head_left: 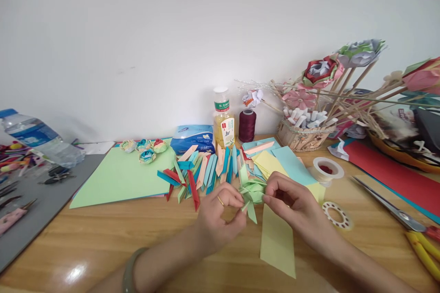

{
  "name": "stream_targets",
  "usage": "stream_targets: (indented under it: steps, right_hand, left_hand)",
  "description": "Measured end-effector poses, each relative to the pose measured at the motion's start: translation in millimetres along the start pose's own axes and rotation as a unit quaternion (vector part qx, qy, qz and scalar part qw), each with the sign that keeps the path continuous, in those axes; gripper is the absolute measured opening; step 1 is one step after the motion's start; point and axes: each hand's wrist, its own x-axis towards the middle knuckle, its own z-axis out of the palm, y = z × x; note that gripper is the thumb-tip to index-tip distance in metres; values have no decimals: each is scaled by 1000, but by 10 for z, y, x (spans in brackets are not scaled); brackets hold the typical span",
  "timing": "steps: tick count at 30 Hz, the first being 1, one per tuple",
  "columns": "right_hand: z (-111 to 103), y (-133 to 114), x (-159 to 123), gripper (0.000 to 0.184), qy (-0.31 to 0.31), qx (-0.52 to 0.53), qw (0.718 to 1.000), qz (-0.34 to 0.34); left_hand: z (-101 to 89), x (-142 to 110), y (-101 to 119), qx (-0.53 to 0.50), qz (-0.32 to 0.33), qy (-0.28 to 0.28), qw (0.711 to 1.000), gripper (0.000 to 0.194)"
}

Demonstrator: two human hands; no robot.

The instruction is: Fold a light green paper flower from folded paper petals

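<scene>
Between my two hands is a light green folded paper flower (253, 190), held just above the wooden table. My left hand (223, 213), with a ring on one finger, pinches a strip at the flower's left side. On the opposite side, my right hand (292, 199) grips its edge between thumb and fingers. A pale yellow paper strip (277, 242) lies on the table below my right hand. Behind the flower spreads a pile of folded paper strips (209, 169) in blue, red, peach and green. Yellow sheets (270, 163) and a light blue sheet (292, 165) lie by my right hand.
Finished paper flowers (147, 155) rest on green sheets (120, 178) at left. A tissue pack (193, 138), glue bottle (224, 123) and thread spool (247, 126) stand behind. At right are a tape roll (326, 170), scissors (395, 213) and a basket (300, 135) with paper flowers.
</scene>
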Motion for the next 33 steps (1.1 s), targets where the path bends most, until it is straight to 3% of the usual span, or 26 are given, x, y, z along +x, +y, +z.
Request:
stream_targets:
  steps: [6, 13, 16, 17, 19, 22, 28, 33]
  right_hand:
    - [-5, -21, 17, 18, 2, 11, 1000, 13]
    - [-36, -9, 24, 18, 15, 63, 997, 49]
    - [-113, 36, 34, 17, 90, 90, 990, 64]
    - [-135, 43, 40, 16, 128, 82, 987, 57]
    - [-160, 36, 48, 13, 143, 58, 988, 30]
    - [-152, -9, 54, 12, 91, 32, 995, 4]
    - [-64, -38, 58, 26, -80, 59, 993, 68]
    - [16, 36, 49, 29, -83, 65, 985, 137]
  left_hand:
    - [10, 5, -10, 0, 8, 9, 1000, 20]
    - [-7, -16, -45, -14, -27, 16, 999, 16]
    - [-35, -9, -70, -63, -79, 6, 995, 15]
    - [-44, -5, -76, -82, -99, -12, 992, 15]
    - [-60, 3, -81, -115, -134, -60, 982, 15]
    - [-73, 17, -86, -162, -153, -102, 970, 17]
    - [-41, 23, -151, -181, -165, -108, 964, 21]
    - [24, 0, -182, -172, -221, -79, 957, 20]
